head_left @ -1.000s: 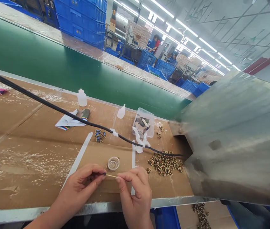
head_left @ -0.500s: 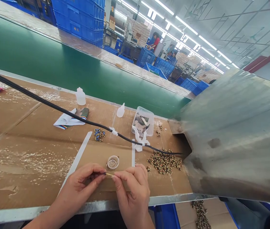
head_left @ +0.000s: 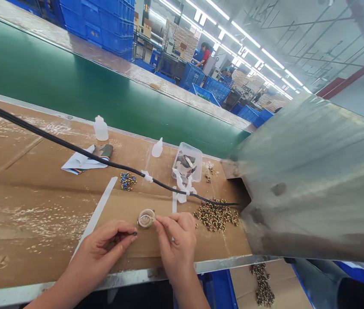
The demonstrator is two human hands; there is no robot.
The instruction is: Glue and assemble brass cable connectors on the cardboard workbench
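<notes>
A: What takes up the most room?

B: A long counter covered in brown cardboard point(head_left: 17, 189). Past its far edge runs a flat green belt point(head_left: 104, 83), and at the right stands a dull grey sheet-metal housing point(head_left: 304, 180). A thick black cable point(head_left: 56, 139) slants across the counter.

A: And the hands?

B: They are apart from each other at the near edge. On the left hand point(head_left: 104, 246), thumb and forefinger pinch together; the right hand point(head_left: 177, 240) is clamped the same way.

A: Anything smaller around them?

B: Right of the right hand lies a loose heap of small black-and-yellow pieces point(head_left: 215, 214). Beyond that is a clear rectangular plastic box point(head_left: 198, 174). A round clear plastic cup point(head_left: 140, 219) sits between the hands, slightly farther off.

A: What's in their grip?

B: The right holds a thin pale stick point(head_left: 150, 217) over the cup; I can't really tell if it dips inside. The left holds a tiny dark piece point(head_left: 134, 234) at its fingertips, just beside the cup.
</notes>
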